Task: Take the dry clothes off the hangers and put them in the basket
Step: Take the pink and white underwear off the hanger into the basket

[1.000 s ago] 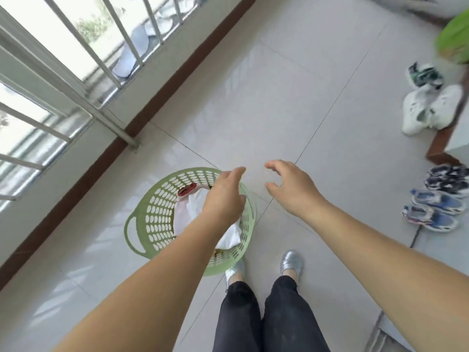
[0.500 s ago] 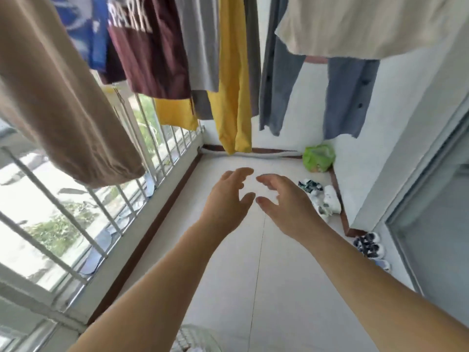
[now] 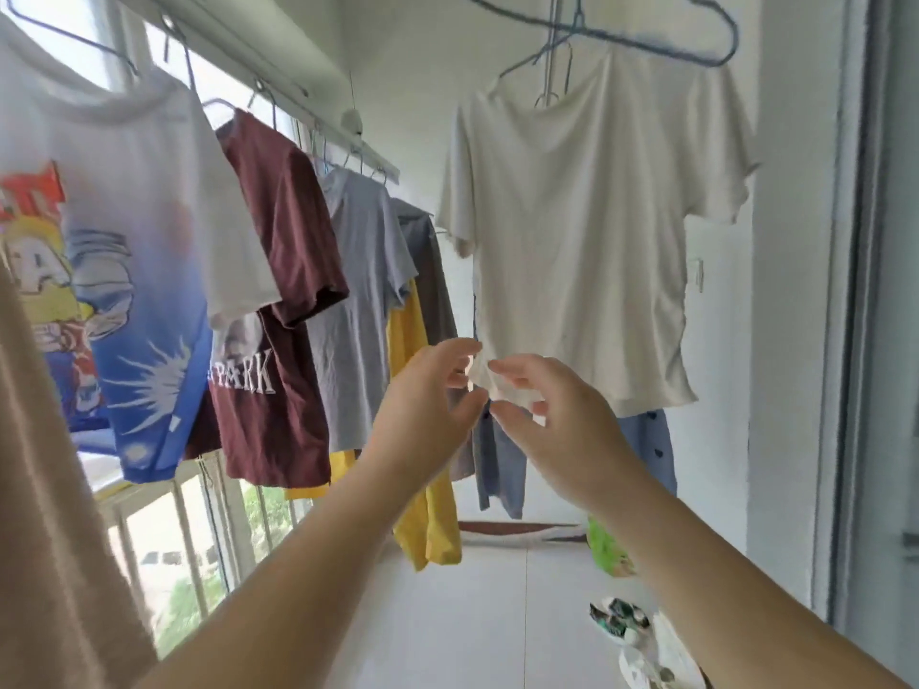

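Head view looks up along a balcony drying rail, with both arms raised toward a cream T-shirt (image 3: 582, 251) that hangs on a blue wire hanger (image 3: 547, 52) at upper right. The left hand (image 3: 427, 405) and the right hand (image 3: 557, 420) sit close together at the shirt's lower left hem corner, fingers loosely curved and spread; the fingertips of both touch a small bunched bit of the hem, but whether either one actually pinches the cloth cannot be told. To the left, a row of clothes hangs on hangers along the rail by the window: a white and blue printed T-shirt (image 3: 124, 271), a maroon T-shirt (image 3: 278, 310) with white lettering, a grey-blue shirt (image 3: 358, 310), a dark grey garment (image 3: 432, 271) and a yellow garment (image 3: 427, 504). Behind the cream shirt a blue buttoned garment (image 3: 651, 450) hangs lower. Shoes (image 3: 621, 624) lie on the white tiled floor (image 3: 477, 614).
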